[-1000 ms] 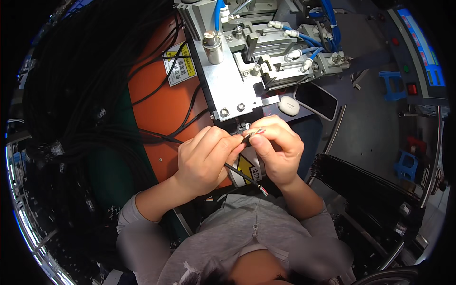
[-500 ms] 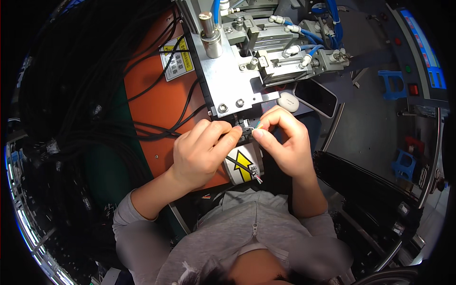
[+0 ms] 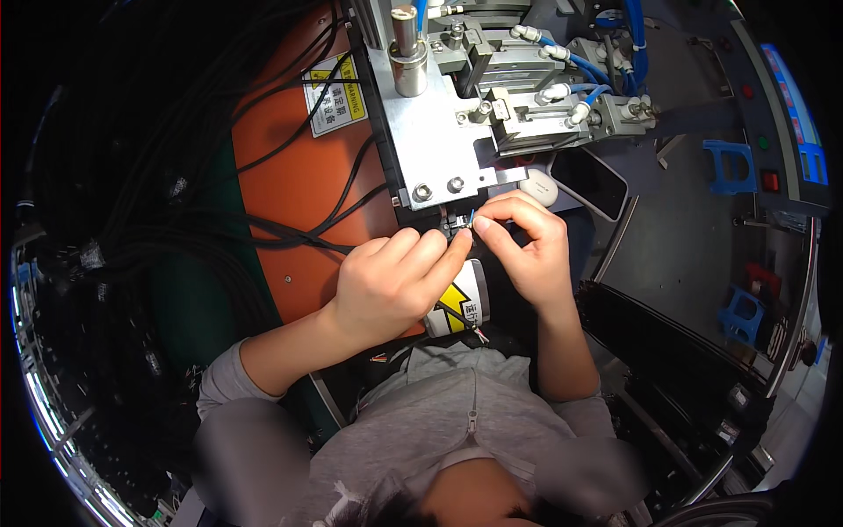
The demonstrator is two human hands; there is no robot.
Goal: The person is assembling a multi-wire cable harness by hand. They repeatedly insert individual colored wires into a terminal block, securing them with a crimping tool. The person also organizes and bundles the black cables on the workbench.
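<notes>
Both my hands meet at a small metal fixture [image 3: 457, 221] below the front edge of a machine's bright metal plate [image 3: 430, 145]. My right hand [image 3: 531, 246] pinches a thin blue wire [image 3: 471, 216] between thumb and index finger. My left hand [image 3: 391, 281] is closed beside it, its index fingertip close to the right fingertips; what its curled fingers hold is hidden. From under the left hand runs a black cable [image 3: 457, 316] with bared coloured wire ends [image 3: 480, 335], across a white label with a yellow arrow [image 3: 452, 299].
Air cylinders with blue hoses [image 3: 571, 92] sit on the machine. To the right lie a white rounded case [image 3: 537, 187] and a phone [image 3: 590, 182]. Black cables [image 3: 290, 230] cross the orange panel [image 3: 307, 193] at left. Blue stools [image 3: 731, 167] and a screen [image 3: 795, 114] stand far right.
My left hand has shifted right and slightly down, its index finger now stretched toward the right fingertips. The blue wire now points up from the right-hand pinch. The whole view has shifted slightly.
</notes>
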